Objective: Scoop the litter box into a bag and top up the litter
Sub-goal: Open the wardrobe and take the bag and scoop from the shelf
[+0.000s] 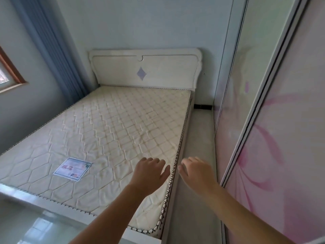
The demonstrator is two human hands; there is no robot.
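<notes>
Both of the person's arms were stretched out ahead, bare to past the elbow. The left hand (149, 173) hung above the near right part of a bare mattress (109, 124), back upward, fingers loose and slightly spread, thumb turned out to the right, holding nothing. The right hand (197, 173) was just beside it, above the strip of pale floor (200, 138) between the bed and the wardrobe. It too was wide and empty, though its fingertips were blurred. The two hands were close but apart, and the mattress's cross-stitched edge showed in the gap between them.

Where the litter box stood I could not tell from this spot.

The mattress was cream and quilted, in squares farther off and larger hexagons nearer. A printed label (72, 169) lay flat on its near left part; its writing was too small to read. The mattress sat in a white bed frame (26, 192), with a white headboard (158, 71) against the far wall carrying a pale purple diamond (141, 73) at its middle. A blue-grey curtain (51, 41) hung in the far left corner, and a wood-framed window (8, 71) showed at the left edge. Along the right ran the wardrobe doors (281, 120), light panels with a big pink flower pattern and pale metal rails. A short black skirting (203, 106) closed the far end of the floor strip. At the near left, glossy floor tiles (40, 228) caught the light.
</notes>
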